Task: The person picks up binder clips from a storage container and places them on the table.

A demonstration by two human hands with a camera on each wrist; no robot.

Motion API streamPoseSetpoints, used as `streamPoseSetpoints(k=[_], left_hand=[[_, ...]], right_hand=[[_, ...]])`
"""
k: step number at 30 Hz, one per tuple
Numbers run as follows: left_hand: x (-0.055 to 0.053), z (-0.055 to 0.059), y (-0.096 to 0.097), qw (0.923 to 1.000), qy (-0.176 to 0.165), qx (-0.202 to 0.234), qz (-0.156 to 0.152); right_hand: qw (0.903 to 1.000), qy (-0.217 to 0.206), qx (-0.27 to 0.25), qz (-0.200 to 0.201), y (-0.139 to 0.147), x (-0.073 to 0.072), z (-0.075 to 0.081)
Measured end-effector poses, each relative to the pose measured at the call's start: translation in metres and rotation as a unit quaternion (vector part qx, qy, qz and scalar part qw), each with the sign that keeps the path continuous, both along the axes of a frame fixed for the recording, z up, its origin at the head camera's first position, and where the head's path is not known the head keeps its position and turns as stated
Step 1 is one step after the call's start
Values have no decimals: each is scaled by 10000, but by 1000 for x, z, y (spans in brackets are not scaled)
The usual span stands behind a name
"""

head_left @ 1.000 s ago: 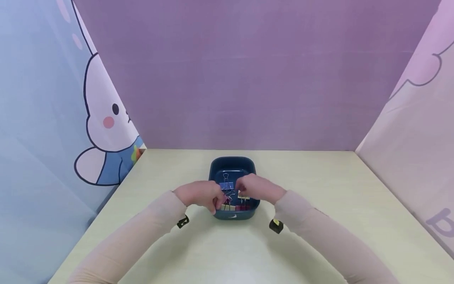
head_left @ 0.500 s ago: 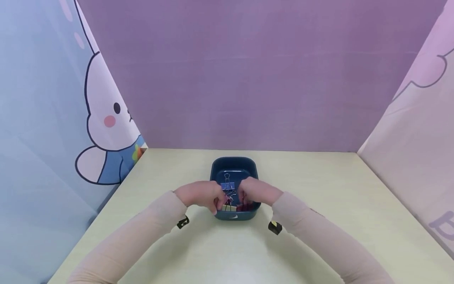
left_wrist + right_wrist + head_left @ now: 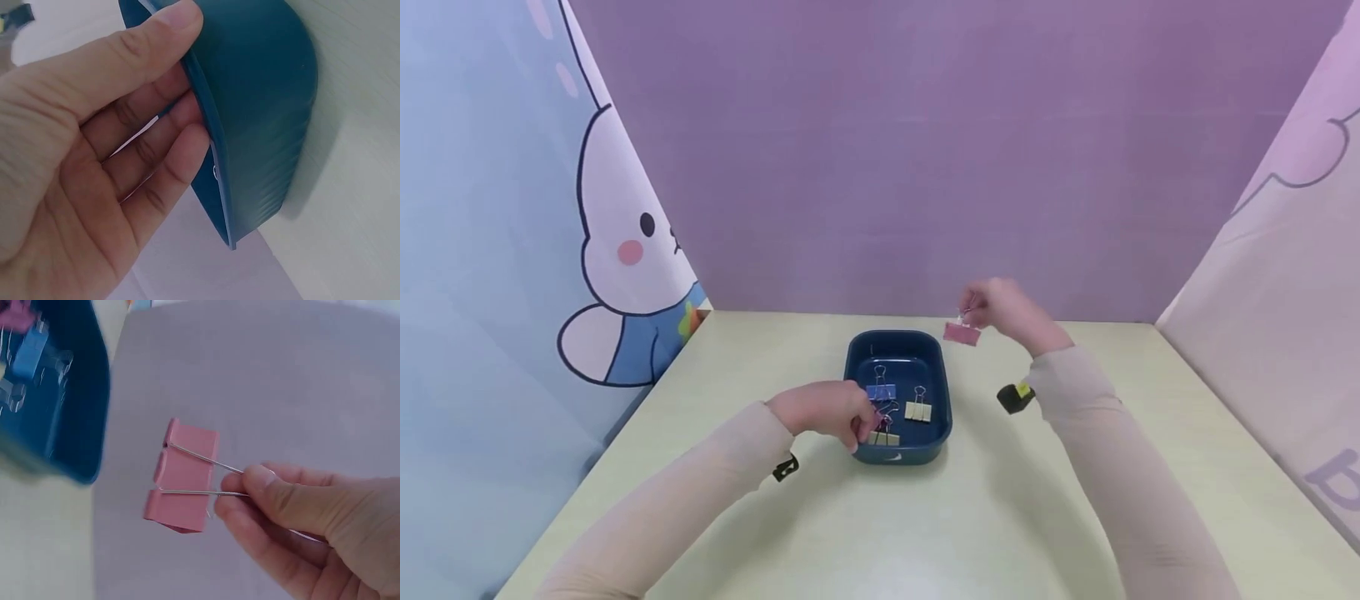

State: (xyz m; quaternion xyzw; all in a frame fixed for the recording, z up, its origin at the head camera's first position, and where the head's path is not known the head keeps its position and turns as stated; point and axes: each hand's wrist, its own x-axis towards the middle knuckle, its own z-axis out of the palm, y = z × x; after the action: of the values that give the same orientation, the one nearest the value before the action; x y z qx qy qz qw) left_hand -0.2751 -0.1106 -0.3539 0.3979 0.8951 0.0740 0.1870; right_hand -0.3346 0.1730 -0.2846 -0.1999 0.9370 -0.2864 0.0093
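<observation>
My right hand pinches a pink binder clip by its wire handles, up in the air off the far right side of a dark blue bin. In the right wrist view the pink clip's body hangs clear of the fingertips. At the bin's near left corner my left hand grips the rim, thumb outside and fingers inside, as the left wrist view shows. Inside lie a blue binder clip, a yellow binder clip and another yellow binder clip by the near wall. A pinkish clip there is partly hidden behind my left fingers.
The bin stands on a pale table. A purple backdrop rises behind the table's far edge, with a blue printed cloth to the left and a pale pink one to the right.
My right hand has gone from inside the bin up and to the far right, lifting out the pink binder clip. A yellow clip now lies in the bin's right part. The left hand stays put.
</observation>
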Motion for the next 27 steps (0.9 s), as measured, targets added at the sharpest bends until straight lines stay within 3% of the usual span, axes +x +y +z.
streamPoseSetpoints(k=[6, 12, 21, 27], left_hand=[[1, 1, 0, 10000, -28, -54, 58], [2, 2, 0, 10000, -29, -37, 35], [3, 3, 0, 9998, -74, -132, 145], [4, 5, -1, 9997, -74, -163, 152]], right_hand=[[9992, -386, -74, -82, 4, -28, -50], [9950, -910, -301, -273, 4, -40, -90], [9905, -1186, -364, -598, 11, -46, -110], [9909, -1127, -395, -622, 10, -48, -117]])
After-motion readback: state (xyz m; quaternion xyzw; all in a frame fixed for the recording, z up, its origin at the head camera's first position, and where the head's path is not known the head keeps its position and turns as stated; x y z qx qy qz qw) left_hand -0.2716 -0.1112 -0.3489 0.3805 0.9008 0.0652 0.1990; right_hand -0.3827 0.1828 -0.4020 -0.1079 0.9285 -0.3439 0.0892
